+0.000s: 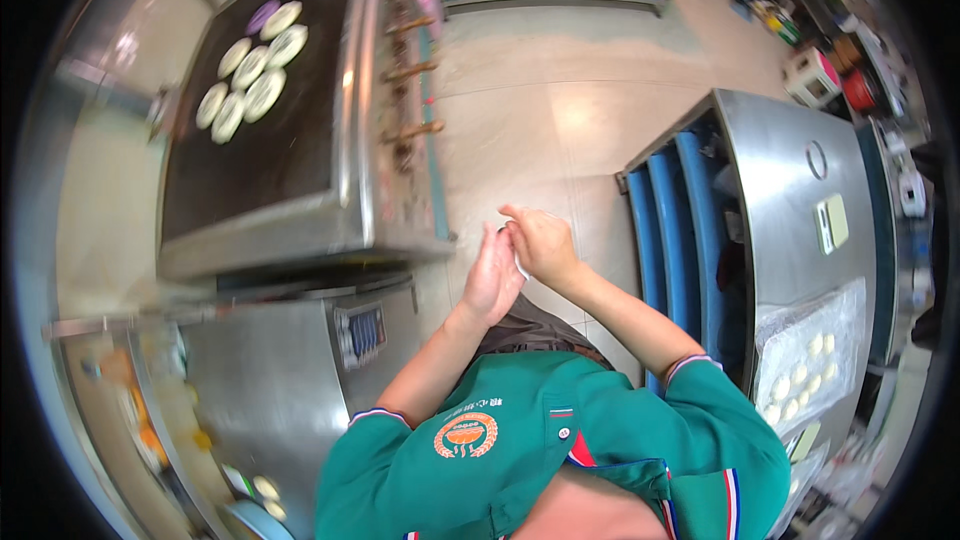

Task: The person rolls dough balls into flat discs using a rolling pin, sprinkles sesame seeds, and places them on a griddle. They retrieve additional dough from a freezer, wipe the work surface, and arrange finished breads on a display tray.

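Observation:
In front of my waist my two hands meet. My left hand is open, palm turned toward the right, its fingers stretched upward. Against its palm and fingers lies my right hand, fingers curled in and one finger pointing out to the left. A small white bit shows between the hands, and a small dark spot sits near the fingertips. What they are I cannot make out; the right fingers hide most of it.
On the left stands a flat griddle with several pale flat dough rounds and one purple piece. Wooden-handled knobs line its side. To my right, a steel cabinet holds blue trays; dough balls rest on top.

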The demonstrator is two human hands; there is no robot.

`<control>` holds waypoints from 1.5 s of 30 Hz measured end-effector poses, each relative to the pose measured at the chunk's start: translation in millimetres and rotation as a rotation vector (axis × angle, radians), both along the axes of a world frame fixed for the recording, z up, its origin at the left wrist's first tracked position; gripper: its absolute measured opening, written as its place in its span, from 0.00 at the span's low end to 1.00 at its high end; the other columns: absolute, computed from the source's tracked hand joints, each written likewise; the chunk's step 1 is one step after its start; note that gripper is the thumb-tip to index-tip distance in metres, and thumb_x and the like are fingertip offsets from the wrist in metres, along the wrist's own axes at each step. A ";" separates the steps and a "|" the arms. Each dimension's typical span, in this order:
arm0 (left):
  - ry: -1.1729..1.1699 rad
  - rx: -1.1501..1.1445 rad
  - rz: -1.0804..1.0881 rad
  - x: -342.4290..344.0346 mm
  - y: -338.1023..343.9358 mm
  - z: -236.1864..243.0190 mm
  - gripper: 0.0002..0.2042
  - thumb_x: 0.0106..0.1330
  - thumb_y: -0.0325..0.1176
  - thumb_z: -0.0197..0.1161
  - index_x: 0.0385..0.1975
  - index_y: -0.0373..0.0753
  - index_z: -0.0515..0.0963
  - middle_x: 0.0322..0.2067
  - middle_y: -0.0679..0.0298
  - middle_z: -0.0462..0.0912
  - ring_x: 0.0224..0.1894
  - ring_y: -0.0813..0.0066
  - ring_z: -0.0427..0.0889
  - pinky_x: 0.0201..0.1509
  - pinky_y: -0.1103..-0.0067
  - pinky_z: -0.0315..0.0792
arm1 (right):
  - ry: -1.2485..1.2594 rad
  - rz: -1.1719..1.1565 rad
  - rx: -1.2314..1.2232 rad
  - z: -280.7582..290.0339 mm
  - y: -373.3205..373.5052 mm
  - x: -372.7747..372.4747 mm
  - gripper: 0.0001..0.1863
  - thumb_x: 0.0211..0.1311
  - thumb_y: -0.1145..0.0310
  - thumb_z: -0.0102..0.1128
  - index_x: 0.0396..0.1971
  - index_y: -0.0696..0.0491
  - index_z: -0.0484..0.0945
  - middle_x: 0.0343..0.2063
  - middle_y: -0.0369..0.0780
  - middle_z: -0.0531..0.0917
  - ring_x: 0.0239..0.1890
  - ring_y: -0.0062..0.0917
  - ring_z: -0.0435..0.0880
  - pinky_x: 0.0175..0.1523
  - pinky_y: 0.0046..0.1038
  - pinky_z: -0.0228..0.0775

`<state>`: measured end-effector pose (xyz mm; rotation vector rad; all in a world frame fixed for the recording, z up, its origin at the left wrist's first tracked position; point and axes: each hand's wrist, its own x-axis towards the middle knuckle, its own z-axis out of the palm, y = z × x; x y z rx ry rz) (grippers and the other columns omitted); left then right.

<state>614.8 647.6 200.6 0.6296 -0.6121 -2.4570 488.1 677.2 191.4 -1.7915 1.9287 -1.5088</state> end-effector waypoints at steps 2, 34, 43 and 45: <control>0.106 0.148 -0.045 -50.2 -52.9 13.2 0.39 0.74 0.66 0.38 0.69 0.36 0.62 0.66 0.58 0.69 0.70 0.67 0.65 0.75 0.69 0.56 | 0.126 -0.001 0.029 7.3 -34.5 -35.6 0.15 0.62 0.63 0.62 0.48 0.49 0.81 0.41 0.42 0.83 0.44 0.35 0.82 0.54 0.42 0.69; -1.456 -1.150 -1.580 -510.2 -637.7 -236.4 0.26 0.66 0.55 0.58 0.39 0.33 0.84 0.39 0.44 0.85 0.45 0.45 0.84 0.50 0.58 0.75 | -0.203 -0.779 -0.012 -9.0 -259.1 -865.4 0.14 0.69 0.65 0.60 0.23 0.54 0.76 0.16 0.47 0.73 0.17 0.42 0.73 0.23 0.37 0.64; -1.234 -1.587 -1.013 -1065.4 -728.4 -258.9 0.22 0.63 0.49 0.60 0.40 0.33 0.84 0.37 0.46 0.86 0.43 0.48 0.86 0.45 0.60 0.77 | -0.244 -0.996 0.185 -7.5 -264.9 -1059.1 0.20 0.67 0.77 0.54 0.58 0.50 0.76 0.18 0.46 0.78 0.19 0.40 0.81 0.27 0.37 0.71; -1.121 -1.581 -0.894 -1201.6 -712.5 -242.3 0.19 0.66 0.44 0.60 0.41 0.32 0.83 0.34 0.49 0.87 0.38 0.56 0.86 0.43 0.64 0.77 | -0.317 -1.119 0.205 -11.5 -246.3 -1096.2 0.23 0.66 0.79 0.53 0.60 0.50 0.75 0.20 0.46 0.80 0.21 0.39 0.82 0.28 0.36 0.72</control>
